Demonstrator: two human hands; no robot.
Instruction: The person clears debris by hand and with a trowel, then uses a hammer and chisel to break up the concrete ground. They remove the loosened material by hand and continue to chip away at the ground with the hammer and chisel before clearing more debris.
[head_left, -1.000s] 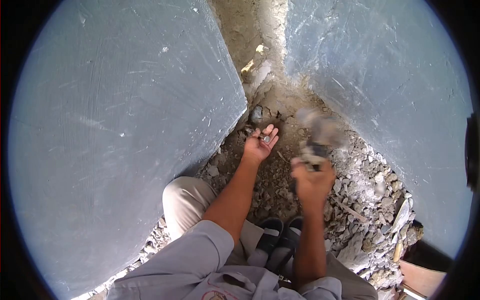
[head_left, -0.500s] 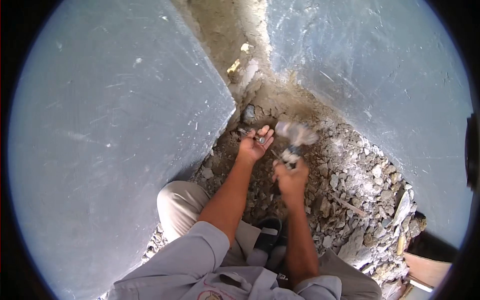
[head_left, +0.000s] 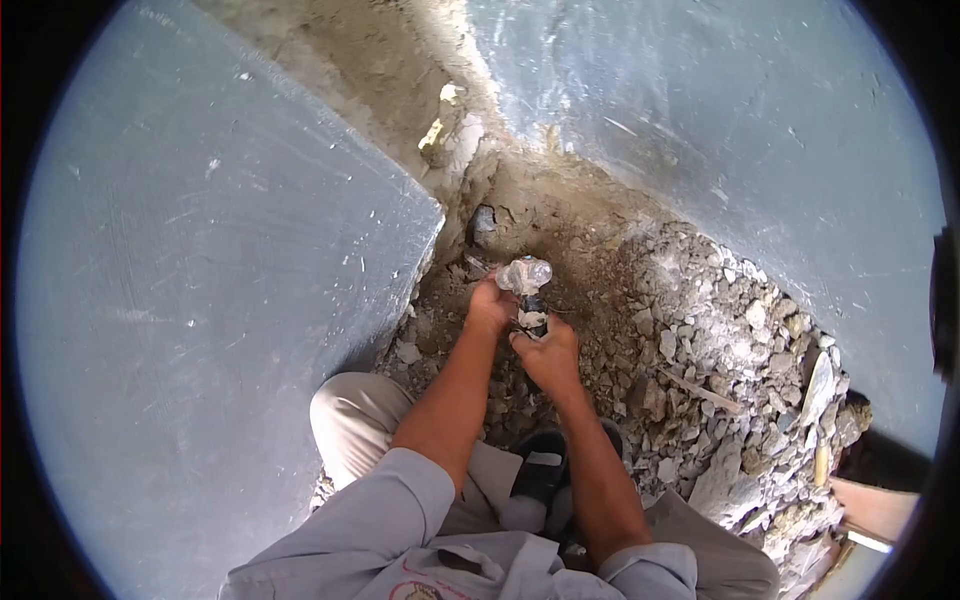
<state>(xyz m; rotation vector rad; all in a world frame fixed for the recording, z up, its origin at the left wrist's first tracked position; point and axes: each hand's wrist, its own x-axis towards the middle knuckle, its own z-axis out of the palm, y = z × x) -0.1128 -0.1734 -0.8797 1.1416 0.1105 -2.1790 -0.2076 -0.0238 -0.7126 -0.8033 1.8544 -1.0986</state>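
A: Item one, nearest: grey sleeves, bent knees, dark sandals (head_left: 540, 478) on rubble.

B: Hands?

A: Right hand (head_left: 545, 352) clenched round the dark handle of a hammer (head_left: 527, 290); its pale head sits just above the left hand (head_left: 490, 305). Left hand is closed, pressed to the ground at the foot of the left stone block (head_left: 220, 300); a thin metal piece, likely a chisel (head_left: 474, 264), pokes out past it. Too small to be sure.

B: Beyond that?

A: Loose rock chips (head_left: 720, 350) to the right, packed earth in the gap, then the right stone block (head_left: 750, 150) behind.

B: Step in hand?

A: By my reading, striking: hammer head at or near the held piece, at the base of the gap.

B: Next move calls for?

A: Probably a lift and a square blow, with the left fingers kept clear of the head.
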